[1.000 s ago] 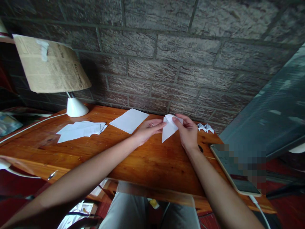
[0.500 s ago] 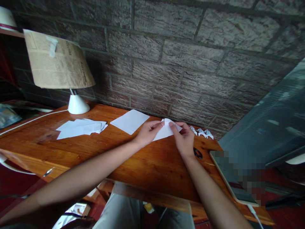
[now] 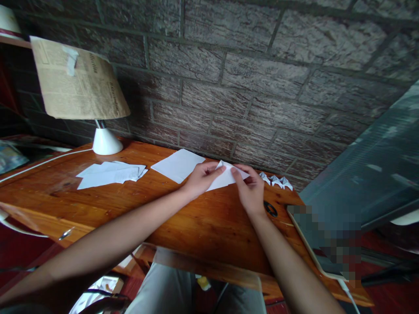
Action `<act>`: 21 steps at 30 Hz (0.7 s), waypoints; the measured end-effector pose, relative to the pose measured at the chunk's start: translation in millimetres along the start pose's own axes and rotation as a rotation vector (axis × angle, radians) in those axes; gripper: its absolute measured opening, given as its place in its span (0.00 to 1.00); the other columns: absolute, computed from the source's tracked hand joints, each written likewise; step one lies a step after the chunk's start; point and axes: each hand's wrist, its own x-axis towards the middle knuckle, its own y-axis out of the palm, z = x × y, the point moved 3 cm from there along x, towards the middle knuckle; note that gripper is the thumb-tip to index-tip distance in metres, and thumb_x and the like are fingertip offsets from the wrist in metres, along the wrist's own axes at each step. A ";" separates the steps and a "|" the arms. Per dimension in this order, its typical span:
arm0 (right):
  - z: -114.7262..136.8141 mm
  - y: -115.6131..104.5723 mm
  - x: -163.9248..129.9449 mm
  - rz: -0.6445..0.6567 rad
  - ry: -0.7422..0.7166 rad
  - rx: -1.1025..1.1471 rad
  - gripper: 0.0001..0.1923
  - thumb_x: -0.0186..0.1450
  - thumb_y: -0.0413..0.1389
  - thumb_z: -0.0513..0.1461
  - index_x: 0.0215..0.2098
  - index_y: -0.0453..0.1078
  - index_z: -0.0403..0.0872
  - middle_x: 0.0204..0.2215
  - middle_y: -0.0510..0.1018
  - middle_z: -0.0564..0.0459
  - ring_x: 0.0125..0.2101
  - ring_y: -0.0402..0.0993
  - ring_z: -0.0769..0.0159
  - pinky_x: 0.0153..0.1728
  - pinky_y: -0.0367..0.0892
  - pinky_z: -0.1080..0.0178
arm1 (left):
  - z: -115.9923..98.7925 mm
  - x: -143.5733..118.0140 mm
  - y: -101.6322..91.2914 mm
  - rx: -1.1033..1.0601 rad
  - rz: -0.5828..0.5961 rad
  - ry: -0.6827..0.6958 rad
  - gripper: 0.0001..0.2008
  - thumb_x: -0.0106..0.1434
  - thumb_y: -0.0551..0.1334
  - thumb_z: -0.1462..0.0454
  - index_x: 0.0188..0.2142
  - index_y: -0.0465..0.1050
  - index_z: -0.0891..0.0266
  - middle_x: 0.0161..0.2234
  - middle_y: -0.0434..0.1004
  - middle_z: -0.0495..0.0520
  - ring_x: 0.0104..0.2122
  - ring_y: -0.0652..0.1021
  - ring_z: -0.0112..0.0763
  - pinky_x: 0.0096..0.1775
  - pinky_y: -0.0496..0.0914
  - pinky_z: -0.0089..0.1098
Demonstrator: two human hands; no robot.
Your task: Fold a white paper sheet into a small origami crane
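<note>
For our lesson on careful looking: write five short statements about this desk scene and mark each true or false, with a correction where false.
1. Both hands hold the folded paper: left hand, right hand, folded paper. True.
2. The lamp stands at the desk's right end. False: it stands at the left end, by the wall.
3. A stack of sheets lies near the lamp. True.
4. The desk is glass. False: it is wood.
5. Small folded pieces lie right of the hands. True.
</note>
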 end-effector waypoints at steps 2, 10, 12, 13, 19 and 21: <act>-2.2 -2.8 1.9 0.035 0.002 0.015 0.10 0.61 0.61 0.45 0.38 0.77 0.49 0.37 0.82 0.53 0.35 0.76 0.64 0.38 0.69 0.62 | 1.5 2.3 -1.0 -0.078 0.003 -0.037 0.19 0.56 0.67 0.50 0.35 0.79 0.64 0.29 0.78 0.50 0.30 0.72 0.27 0.34 0.64 0.27; -4.8 0.2 4.4 0.184 0.077 0.159 0.14 0.59 0.62 0.42 0.43 0.71 0.51 0.39 0.82 0.52 0.39 0.77 0.62 0.43 0.71 0.59 | 0.6 3.8 -6.9 0.075 0.070 -0.022 0.17 0.53 0.70 0.52 0.35 0.79 0.64 0.28 0.78 0.50 0.27 0.72 0.27 0.32 0.63 0.28; -4.4 2.3 4.3 0.209 0.107 0.202 0.18 0.58 0.63 0.43 0.46 0.69 0.52 0.41 0.82 0.51 0.39 0.78 0.61 0.43 0.71 0.58 | -0.4 3.6 -7.1 0.103 0.066 -0.005 0.17 0.52 0.70 0.53 0.36 0.78 0.63 0.31 0.80 0.51 0.29 0.74 0.28 0.33 0.64 0.28; -4.5 2.9 4.3 0.216 0.116 0.211 0.19 0.58 0.63 0.44 0.46 0.68 0.52 0.41 0.82 0.51 0.39 0.79 0.62 0.43 0.72 0.58 | -0.6 3.8 -7.2 0.116 0.057 0.005 0.17 0.52 0.70 0.53 0.36 0.78 0.63 0.32 0.80 0.52 0.30 0.74 0.28 0.33 0.65 0.28; -7.2 3.5 4.2 0.243 0.140 0.262 0.15 0.57 0.65 0.47 0.39 0.72 0.51 0.39 0.83 0.52 0.38 0.79 0.63 0.44 0.72 0.57 | -0.7 5.3 -7.0 0.110 0.077 0.007 0.17 0.53 0.69 0.52 0.34 0.78 0.64 0.32 0.82 0.54 0.31 0.77 0.30 0.35 0.67 0.29; -7.5 4.0 3.6 0.255 0.139 0.245 0.15 0.57 0.65 0.48 0.38 0.74 0.50 0.38 0.83 0.53 0.36 0.78 0.64 0.42 0.72 0.59 | -0.7 5.5 -7.5 0.090 0.092 0.002 0.18 0.53 0.69 0.51 0.33 0.78 0.65 0.31 0.82 0.54 0.31 0.77 0.30 0.36 0.67 0.29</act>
